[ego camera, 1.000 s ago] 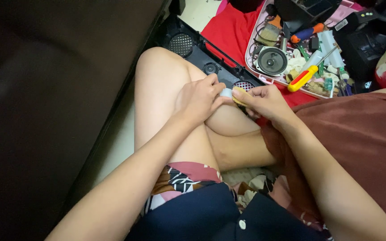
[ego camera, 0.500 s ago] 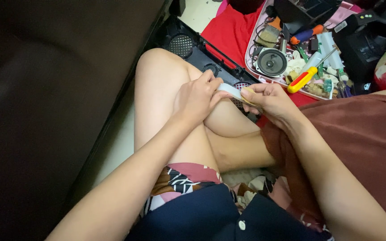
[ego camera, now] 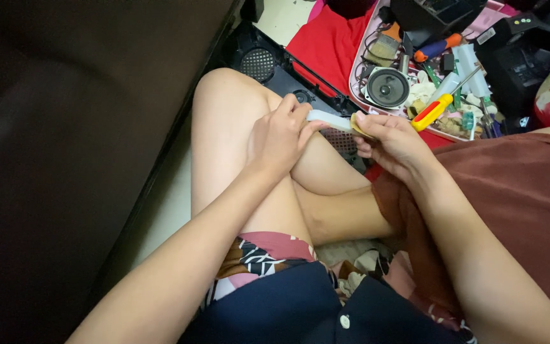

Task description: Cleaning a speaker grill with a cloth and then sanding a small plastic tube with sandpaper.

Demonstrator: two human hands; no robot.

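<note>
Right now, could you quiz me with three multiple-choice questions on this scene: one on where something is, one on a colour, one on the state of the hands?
1. Where does the round speaker lie?
A. In the pink tray of tools
B. On the person's knee
C. On the dark surface at left

2. What colours is the handle of the screwdriver nearest the right hand?
A. Green and white
B. Yellow and red
C. All black

3. How is the thin white strip held?
A. Lying loose on the floor
B. In the left hand alone
C. Between both hands

Answers:
1 A: the speaker sits inside the pink tray among the tools.
2 B: its handle is yellow with a red stripe.
3 C: the left hand grips one end and the right hand pinches the other, above the raised knee.
</note>
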